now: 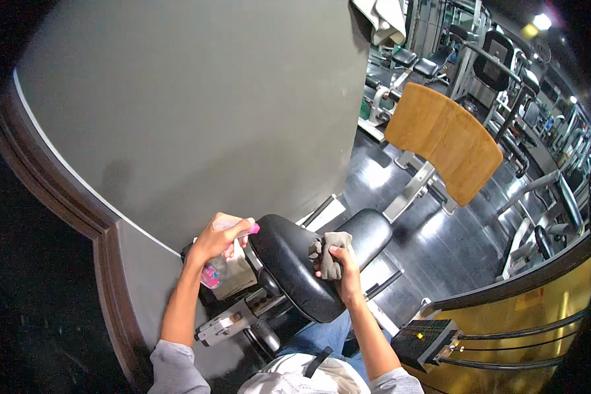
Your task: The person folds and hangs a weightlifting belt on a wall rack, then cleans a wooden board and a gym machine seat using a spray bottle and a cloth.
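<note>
My left hand [221,238] is wrapped round the neck of a clear spray bottle [212,272] with a pink nozzle, which points toward the black padded backrest [282,262] of an exercise machine. Bunched in my right hand [342,264] is a grey cloth [337,253], held over the right part of that backrest. Whether the cloth touches the padding I cannot tell. Beyond the backrest lies the black seat pad [368,236], partly hidden by the cloth and hand.
A curved wooden footplate [443,138] stands past the seat. To the left rises a grey wall [197,105]. A black weight stack [427,338] with cables sits at lower right. More gym machines [499,62] fill the far right.
</note>
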### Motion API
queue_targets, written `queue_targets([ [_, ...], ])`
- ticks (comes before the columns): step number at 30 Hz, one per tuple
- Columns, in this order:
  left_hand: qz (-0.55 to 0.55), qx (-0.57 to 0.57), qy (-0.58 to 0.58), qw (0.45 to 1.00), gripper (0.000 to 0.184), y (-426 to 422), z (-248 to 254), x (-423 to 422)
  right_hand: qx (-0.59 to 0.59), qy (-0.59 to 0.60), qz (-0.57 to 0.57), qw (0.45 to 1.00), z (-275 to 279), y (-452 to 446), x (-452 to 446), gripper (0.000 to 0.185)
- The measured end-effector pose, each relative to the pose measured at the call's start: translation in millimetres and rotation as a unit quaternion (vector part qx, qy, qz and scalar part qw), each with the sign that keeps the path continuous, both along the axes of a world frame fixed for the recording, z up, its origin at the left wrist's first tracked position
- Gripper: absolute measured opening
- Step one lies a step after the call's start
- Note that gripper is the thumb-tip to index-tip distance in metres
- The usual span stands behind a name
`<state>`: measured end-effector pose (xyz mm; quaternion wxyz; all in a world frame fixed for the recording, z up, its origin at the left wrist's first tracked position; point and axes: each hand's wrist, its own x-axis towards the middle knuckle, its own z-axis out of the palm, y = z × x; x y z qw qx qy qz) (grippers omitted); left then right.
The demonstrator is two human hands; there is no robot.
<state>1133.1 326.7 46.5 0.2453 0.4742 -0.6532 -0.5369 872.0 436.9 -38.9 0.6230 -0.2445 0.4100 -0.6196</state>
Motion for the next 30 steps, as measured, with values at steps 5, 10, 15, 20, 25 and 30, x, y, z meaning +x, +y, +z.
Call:
queue_targets([
  [5,-0.011,0.021,-0.022,0.999,0.043,-10,-1,5,0.006,0.014,-0.004,1.0,-1,2,-2,0.049],
  [10,-0.029,0.03,0.009,0.999,0.044,-10,-5,16,-0.007,0.091,-0.047,0.995,12,7,-1,0.055],
  [15,-0.046,0.025,0.091,0.994,0.039,5,-9,27,-0.04,0.281,-0.043,0.958,11,-2,-9,0.052],
  [20,0.004,0.035,0.147,0.989,0.038,19,-34,39,-0.241,0.563,0.086,0.786,75,-48,5,0.05],
  [25,0.096,-0.007,0.182,0.979,0.036,34,-56,49,-0.291,0.64,0.244,0.668,103,-94,42,0.058],
  [30,0.151,-0.018,0.228,0.962,0.035,48,-69,53,-0.301,0.727,0.263,0.558,80,-137,84,0.046],
])
